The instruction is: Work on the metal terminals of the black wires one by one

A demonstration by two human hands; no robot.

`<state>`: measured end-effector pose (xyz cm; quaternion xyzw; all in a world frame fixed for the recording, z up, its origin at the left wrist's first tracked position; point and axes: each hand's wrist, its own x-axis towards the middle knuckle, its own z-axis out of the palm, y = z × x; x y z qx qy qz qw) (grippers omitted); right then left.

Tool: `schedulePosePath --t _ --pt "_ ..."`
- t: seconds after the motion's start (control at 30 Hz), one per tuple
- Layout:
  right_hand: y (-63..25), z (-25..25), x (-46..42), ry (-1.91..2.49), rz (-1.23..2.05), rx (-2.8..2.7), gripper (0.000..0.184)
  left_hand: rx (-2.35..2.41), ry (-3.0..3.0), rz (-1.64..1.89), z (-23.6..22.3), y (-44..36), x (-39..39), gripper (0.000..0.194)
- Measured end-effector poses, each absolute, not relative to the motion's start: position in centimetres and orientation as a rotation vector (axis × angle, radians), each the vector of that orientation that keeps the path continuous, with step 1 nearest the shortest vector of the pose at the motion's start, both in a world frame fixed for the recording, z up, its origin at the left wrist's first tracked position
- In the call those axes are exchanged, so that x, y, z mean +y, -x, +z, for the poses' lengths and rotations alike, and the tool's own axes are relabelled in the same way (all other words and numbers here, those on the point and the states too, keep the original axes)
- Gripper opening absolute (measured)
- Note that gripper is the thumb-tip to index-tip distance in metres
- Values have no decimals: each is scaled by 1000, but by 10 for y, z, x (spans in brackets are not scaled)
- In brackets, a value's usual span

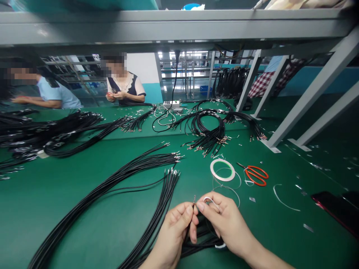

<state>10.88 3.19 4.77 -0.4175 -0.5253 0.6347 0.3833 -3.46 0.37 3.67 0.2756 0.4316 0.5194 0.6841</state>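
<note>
From here I see the left hand [177,221] pinching a black cable [193,205] near its tip — right hand [226,213] beside it, fingers grasping a white strip [214,204].

The tabletop [70,172] is green. The cables [84,201] are black with silver tips [172,172]. The tape roll [212,170] is white, edged green inside. The scissors handles [255,174] are orange-red. The frame [179,30] is grey. The garment [260,84] is red-and-white checked.
</note>
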Motion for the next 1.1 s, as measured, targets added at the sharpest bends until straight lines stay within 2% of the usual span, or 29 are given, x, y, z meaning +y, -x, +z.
schedulePosePath --t 0.4,0.67,0.83,1.1 --pt "-112 49 30 1088 1595 -1325 33 1083 -704 1230 42 31 5 28" --pt "-110 61 25 984 1607 -1308 29 1132 -728 1298 37 28 7 28" --pt "-110 54 24 1089 1500 -1374 30 1137 -738 1306 38 29 10 33" --pt "-109 44 22 1121 1330 -1483 32 1135 -845 1265 42 39 8 25"
